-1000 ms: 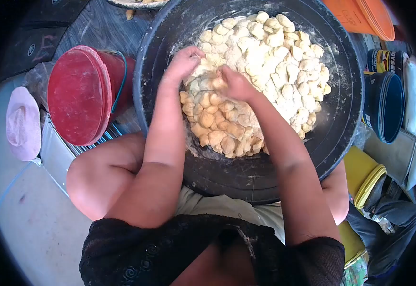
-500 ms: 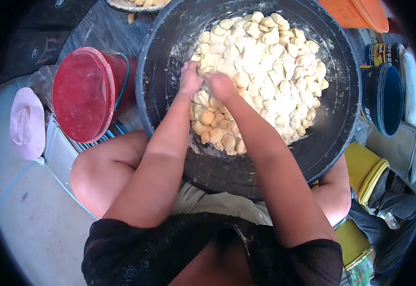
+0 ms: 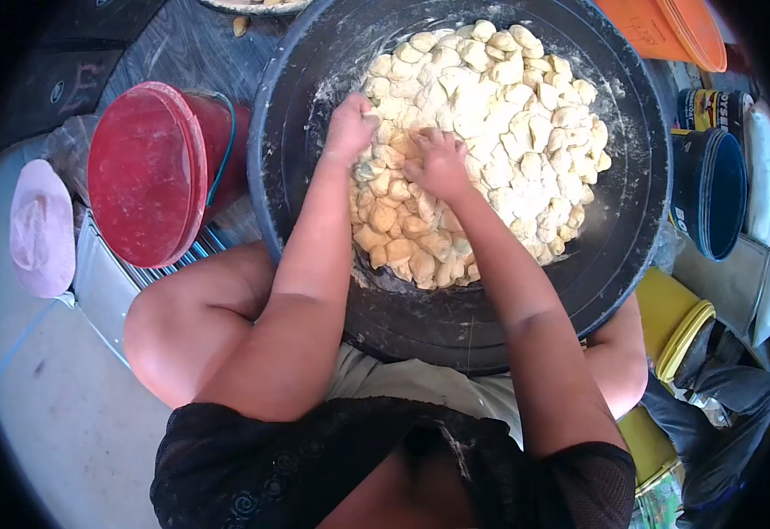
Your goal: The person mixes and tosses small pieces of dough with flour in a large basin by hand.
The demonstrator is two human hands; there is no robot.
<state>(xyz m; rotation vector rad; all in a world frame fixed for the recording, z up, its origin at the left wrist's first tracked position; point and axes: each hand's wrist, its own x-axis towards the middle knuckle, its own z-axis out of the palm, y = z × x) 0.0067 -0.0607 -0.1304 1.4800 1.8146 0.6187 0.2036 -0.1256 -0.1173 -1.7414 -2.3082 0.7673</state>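
Observation:
A wide black tub [image 3: 636, 194] holds a heap of pale, floury dough-like pieces [image 3: 526, 132]. My left hand [image 3: 351, 130] is at the heap's left edge, its fingers curled; whatever they hold is hidden. To its right, my right hand [image 3: 441, 161] rests on the pieces with its fingers bent and spread apart. The two hands are apart. Yellower pieces lie below them, and whiter, more floured ones fill the upper right of the heap.
Left of the tub are a red bucket [image 3: 149, 176] and a pink hat [image 3: 42, 227]. On the right stand an orange container [image 3: 658, 31], a dark blue bucket [image 3: 722, 194] and a yellow bucket [image 3: 672, 317]. Dark-trousered legs [image 3: 738, 414] show at lower right.
My right hand has moved right and slightly down, away from my left hand, and its fingers have spread. My left hand has shifted slightly up.

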